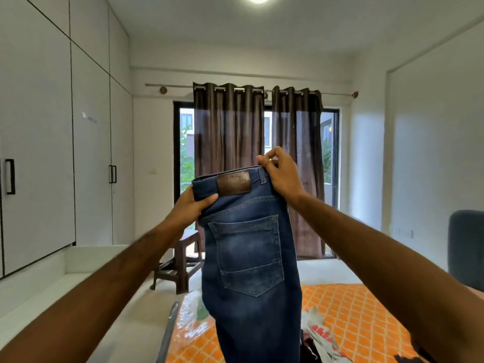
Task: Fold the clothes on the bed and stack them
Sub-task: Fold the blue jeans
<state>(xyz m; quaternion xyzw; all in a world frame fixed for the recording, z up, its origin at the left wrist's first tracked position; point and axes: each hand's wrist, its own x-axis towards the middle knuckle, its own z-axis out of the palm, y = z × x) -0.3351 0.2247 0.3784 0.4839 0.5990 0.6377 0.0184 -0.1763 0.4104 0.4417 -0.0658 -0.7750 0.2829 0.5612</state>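
A pair of dark blue jeans (248, 258) hangs upright in front of me, folded lengthwise, with the back pocket and brown leather patch facing me. My left hand (192, 208) grips the left end of the waistband. My right hand (281, 174) pinches the right end of the waistband, slightly higher. The legs drop down over the bed (361, 318), which has an orange patterned sheet. A heap of other clothes (322, 339), white, red and dark, lies on the bed just right of the jeans.
A brown plastic stool (178, 263) stands on the floor beyond the bed's far left corner. White wardrobes (52, 153) line the left wall. Brown curtains (256, 158) cover the window ahead. A grey-blue chair (466, 247) sits at the right edge.
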